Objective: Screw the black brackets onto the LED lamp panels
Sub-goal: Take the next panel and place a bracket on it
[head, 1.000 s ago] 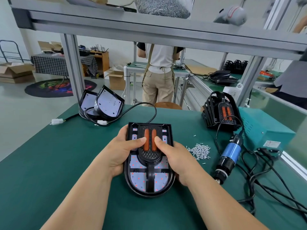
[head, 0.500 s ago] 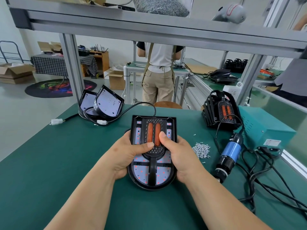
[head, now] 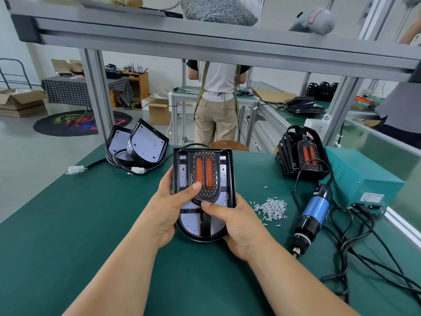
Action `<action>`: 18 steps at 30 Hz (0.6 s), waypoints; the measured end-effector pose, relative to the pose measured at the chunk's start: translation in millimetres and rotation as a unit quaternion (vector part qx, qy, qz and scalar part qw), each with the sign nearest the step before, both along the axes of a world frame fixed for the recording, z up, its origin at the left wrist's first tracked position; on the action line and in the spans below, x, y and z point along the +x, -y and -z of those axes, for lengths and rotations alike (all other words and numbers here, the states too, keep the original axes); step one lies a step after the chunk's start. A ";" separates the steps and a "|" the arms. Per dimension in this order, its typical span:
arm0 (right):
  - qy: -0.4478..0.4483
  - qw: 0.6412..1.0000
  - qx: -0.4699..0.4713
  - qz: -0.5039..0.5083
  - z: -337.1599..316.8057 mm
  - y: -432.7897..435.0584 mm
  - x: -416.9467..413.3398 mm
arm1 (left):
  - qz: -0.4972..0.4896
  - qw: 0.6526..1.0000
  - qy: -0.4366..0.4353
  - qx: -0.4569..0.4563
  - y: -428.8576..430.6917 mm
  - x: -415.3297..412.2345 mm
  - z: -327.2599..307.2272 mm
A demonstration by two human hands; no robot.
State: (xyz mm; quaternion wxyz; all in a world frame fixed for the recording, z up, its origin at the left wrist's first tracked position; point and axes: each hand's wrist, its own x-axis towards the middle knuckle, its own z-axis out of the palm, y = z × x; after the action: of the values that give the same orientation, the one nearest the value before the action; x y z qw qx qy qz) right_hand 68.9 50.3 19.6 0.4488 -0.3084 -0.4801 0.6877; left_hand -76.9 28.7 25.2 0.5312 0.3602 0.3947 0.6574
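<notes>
While the left hand (head: 173, 208) and the right hand (head: 239, 226) are gripping the LED lamp panel (head: 191, 222) by its sides, fingers curling round its rim and thumbs pressing the black bracket (head: 205, 174) on its face, the panel is being held tilted over the green table (head: 68, 224), near loose screws (head: 272, 207) and an electric screwdriver (head: 314, 213).

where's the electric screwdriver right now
In the head view the blue electric screwdriver lies on the green mat to the right, between the pile of screws and the teal power box.
</notes>
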 end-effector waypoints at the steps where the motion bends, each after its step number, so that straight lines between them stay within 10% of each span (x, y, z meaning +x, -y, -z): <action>1: -0.005 1.000 0.003 0.013 0.0 -0.3 -0.4 | -0.001 1.000 0.005 -0.012 -0.4 2.1 1.8; 18: -0.010 1.000 -0.003 -0.001 -0.6 -3.1 1.9 | 0.008 0.998 0.004 -0.062 0.5 5.2 1.1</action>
State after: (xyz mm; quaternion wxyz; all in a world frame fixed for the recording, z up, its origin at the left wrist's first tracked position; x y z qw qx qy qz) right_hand 70.8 53.4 20.2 0.4523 -0.3020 -0.4738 0.6926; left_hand -71.7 28.2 24.1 0.5592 0.3276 0.4296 0.6288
